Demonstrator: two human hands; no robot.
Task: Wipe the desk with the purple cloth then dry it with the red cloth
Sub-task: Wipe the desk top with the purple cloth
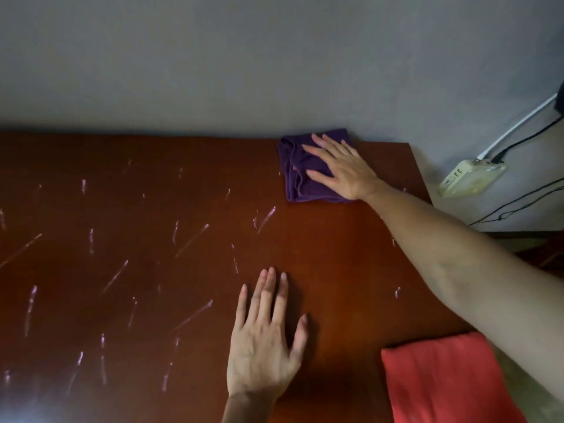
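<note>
The folded purple cloth lies at the far right corner of the brown wooden desk, against the wall. My right hand presses flat on it, fingers spread, arm reaching in from the right. Flat on the bare desk in the near middle rests my left hand, holding nothing. The folded red cloth sits at the near right edge of the desk, partly under my right forearm. Several pale wet streaks cover the left and middle of the desk.
A grey wall runs behind the desk. Right of the desk, a white power strip with white and black cables lies on a pale surface. The desk's right edge runs diagonally past the purple cloth.
</note>
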